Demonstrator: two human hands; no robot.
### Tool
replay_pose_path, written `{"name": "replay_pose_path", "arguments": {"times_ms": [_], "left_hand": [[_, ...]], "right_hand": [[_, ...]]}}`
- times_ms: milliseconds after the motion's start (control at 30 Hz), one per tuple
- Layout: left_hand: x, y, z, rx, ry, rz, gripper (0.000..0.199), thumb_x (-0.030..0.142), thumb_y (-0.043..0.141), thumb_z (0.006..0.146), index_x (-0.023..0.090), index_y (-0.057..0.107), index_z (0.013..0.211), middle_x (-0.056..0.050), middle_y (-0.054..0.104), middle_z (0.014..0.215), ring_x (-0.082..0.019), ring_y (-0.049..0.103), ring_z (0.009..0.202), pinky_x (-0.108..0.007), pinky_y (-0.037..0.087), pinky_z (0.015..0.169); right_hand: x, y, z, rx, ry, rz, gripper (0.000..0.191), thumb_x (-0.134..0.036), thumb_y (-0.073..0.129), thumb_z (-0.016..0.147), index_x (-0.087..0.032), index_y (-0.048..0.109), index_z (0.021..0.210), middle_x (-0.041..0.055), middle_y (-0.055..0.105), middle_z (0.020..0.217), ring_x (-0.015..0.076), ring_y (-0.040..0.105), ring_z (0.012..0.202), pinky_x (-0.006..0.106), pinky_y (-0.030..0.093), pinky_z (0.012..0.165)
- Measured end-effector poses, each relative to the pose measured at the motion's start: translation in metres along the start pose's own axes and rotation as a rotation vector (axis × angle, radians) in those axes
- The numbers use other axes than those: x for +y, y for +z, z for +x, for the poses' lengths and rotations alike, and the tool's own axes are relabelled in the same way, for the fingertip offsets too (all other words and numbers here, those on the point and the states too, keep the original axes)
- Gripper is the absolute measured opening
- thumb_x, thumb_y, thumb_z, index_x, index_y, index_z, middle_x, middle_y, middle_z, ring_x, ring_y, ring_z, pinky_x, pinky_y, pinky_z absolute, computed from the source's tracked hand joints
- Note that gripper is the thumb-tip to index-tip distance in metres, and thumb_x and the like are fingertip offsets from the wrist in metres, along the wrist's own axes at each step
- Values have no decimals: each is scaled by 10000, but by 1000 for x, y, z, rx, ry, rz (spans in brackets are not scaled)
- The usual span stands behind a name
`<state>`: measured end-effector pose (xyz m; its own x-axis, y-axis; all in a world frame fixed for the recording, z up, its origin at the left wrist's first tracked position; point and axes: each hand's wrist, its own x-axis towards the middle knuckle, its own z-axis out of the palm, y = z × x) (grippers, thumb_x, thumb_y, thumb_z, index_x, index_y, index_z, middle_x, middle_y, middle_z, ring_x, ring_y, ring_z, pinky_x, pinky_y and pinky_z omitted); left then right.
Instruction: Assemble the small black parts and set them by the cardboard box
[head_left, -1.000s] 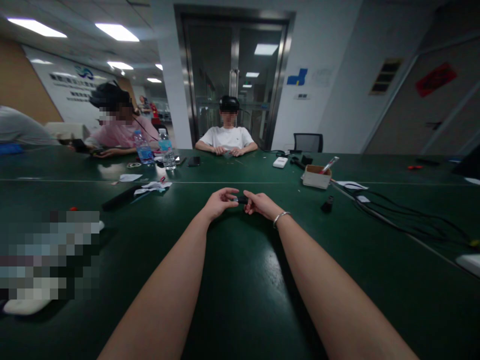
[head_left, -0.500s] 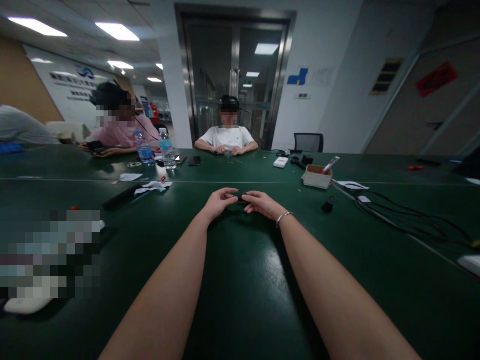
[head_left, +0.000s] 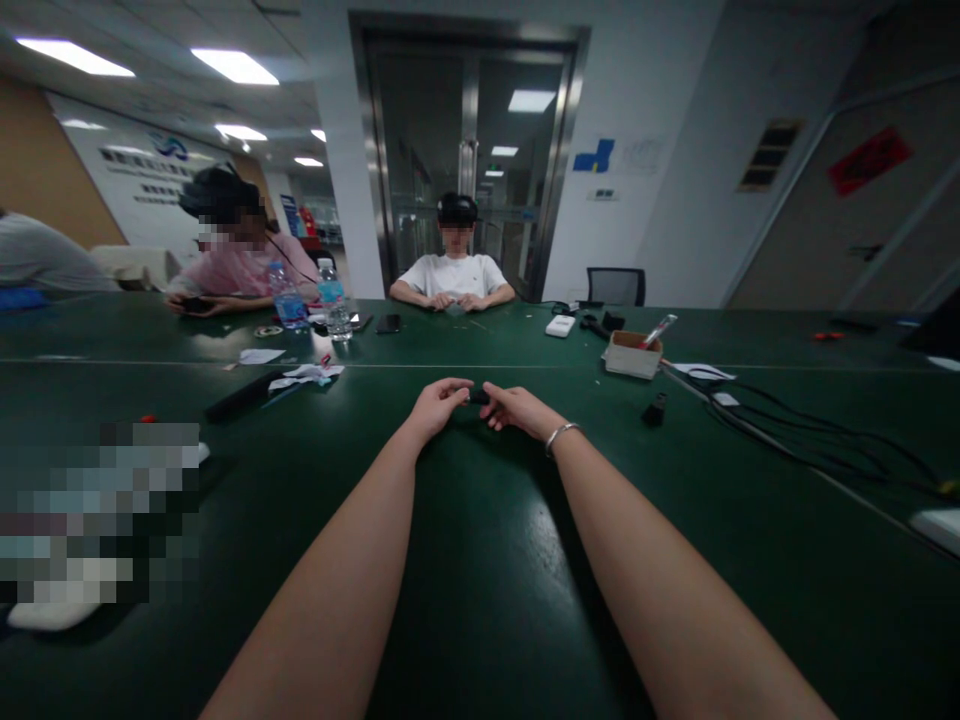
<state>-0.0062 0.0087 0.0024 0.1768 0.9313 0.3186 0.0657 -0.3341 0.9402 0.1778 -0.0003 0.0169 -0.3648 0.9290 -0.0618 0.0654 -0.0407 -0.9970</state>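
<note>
Between my two hands, just above the dark green table, is a small black object too small to name. My left hand pinches its left end between thumb and fingers. From the other side my right hand, with a silver bracelet on the wrist, has its thumb and fingers closed on the right end. The fingers hide both ends of it. To the right, a separate small black piece stands on the table.
A small box holding a pen-like item is ahead right, near black cables. At left lie a dark cylinder, crumpled paper and a blurred-out item. Water bottles stand farther back. People sit across the table.
My right hand has shifted very slightly left and its fingers have changed position, so more of the small black object shows. My left hand stays almost in place.
</note>
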Motion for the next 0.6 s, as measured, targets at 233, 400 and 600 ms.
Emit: {"name": "replay_pose_path", "arguments": {"times_ms": [233,400,600], "left_hand": [[0,0,0,2,-24,-32,310,307,675,699,135,686,957,-63,686,844,-147,593,753,-306,452,787],[0,0,-1,7,-28,-19,300,300,685,691,138,692,944,-49,679,787,-140,589,712,-297,454,759],[-1,1,0,7,-41,-52,278,276,677,696,133,692,933,-55,681,809,-136,591,718,-292,457,760]], "right_hand": [[3,-3,3,-19,-35,56,333,-239,720,759,-123,561,1027,31,623,762,89,614,501,176,537,459],[4,-5,4,4,-48,3,324,-158,707,763,-142,576,1059,36,621,823,66,599,500,157,527,453],[2,-6,2,6,-2,50,291,-234,682,795,-99,577,1030,60,609,817,84,613,500,177,530,451]]}}
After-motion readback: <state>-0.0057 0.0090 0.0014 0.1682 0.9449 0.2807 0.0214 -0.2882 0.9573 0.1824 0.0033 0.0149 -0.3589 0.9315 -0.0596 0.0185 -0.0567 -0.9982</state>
